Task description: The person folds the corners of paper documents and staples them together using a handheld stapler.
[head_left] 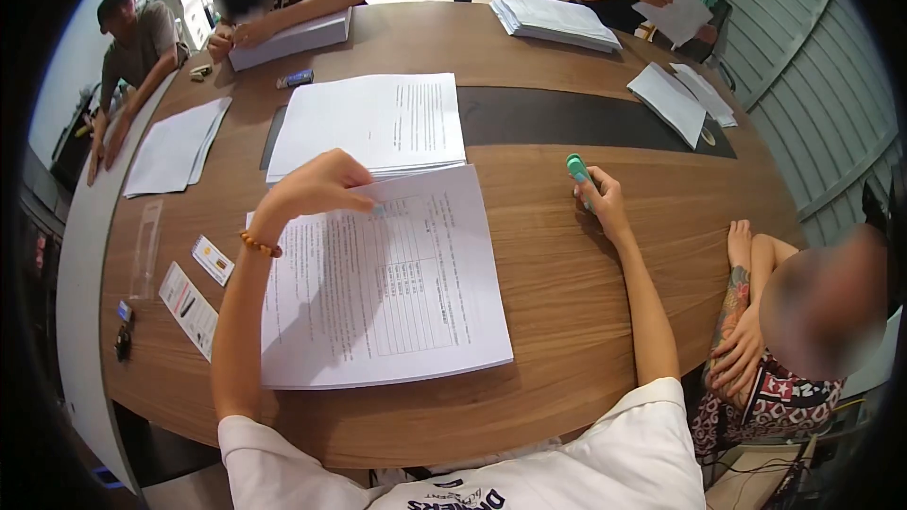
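Note:
A thick stack of printed sheets (416, 321) with a table of lines lies in front of me. My left hand (321, 191) is over its upper edge, thumb and fingers apart, with a beaded bracelet on the wrist; it holds nothing that I can see. Beyond it a second stack of printed pages (378, 118) lies partly under the upper edge of the near one. To the right, above the bare wood, my right hand (603, 196) is closed round a green stapler-like tool (578, 170).
On the brown table (557, 302), cards (194, 307) and loose papers (179, 151) lie left. Paper stacks stand far left (302, 38) and far right (553, 19); folded papers (671, 104) lie right. People sit around, one with tattooed arm (732, 307) at the right edge.

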Available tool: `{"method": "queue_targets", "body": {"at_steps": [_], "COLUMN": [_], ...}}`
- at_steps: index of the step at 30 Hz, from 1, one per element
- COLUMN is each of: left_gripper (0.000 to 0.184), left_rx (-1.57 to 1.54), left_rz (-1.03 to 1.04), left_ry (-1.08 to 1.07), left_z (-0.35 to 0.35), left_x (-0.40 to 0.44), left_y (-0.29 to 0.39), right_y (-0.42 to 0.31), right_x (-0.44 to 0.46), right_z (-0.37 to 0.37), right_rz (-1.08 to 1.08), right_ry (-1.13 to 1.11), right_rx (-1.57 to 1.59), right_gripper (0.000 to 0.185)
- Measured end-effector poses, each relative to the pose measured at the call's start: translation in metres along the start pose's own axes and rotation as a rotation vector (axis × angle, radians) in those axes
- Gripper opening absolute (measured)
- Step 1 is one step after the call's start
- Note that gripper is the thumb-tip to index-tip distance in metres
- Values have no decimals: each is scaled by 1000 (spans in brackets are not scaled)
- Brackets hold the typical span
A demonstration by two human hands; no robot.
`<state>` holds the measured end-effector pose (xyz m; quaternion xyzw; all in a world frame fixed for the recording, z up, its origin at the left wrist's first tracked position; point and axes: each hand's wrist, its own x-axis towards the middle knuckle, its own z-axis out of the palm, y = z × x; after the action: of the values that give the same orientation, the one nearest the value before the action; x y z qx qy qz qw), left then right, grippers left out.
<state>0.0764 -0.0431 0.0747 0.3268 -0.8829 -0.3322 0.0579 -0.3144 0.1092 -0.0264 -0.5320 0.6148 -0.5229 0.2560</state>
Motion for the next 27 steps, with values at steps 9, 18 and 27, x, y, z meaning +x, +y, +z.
{"method": "queue_targets", "body": {"at_steps": [9, 18, 27], "left_gripper": [17, 8, 14], "left_rx": [572, 1089, 955], "left_rz": [505, 322, 278], "left_ry": [919, 466, 312], "left_z": [-124, 31, 34], "left_x": [-2, 62, 55], "left_y": [76, -34, -33], "right_y": [-8, -9, -10], "right_x": [-2, -3, -2], "right_z": [-1, 0, 0], "right_rz": [45, 34, 46], "right_ry": [11, 15, 25], "right_rx": [37, 57, 25], "right_gripper": [25, 25, 29]}}
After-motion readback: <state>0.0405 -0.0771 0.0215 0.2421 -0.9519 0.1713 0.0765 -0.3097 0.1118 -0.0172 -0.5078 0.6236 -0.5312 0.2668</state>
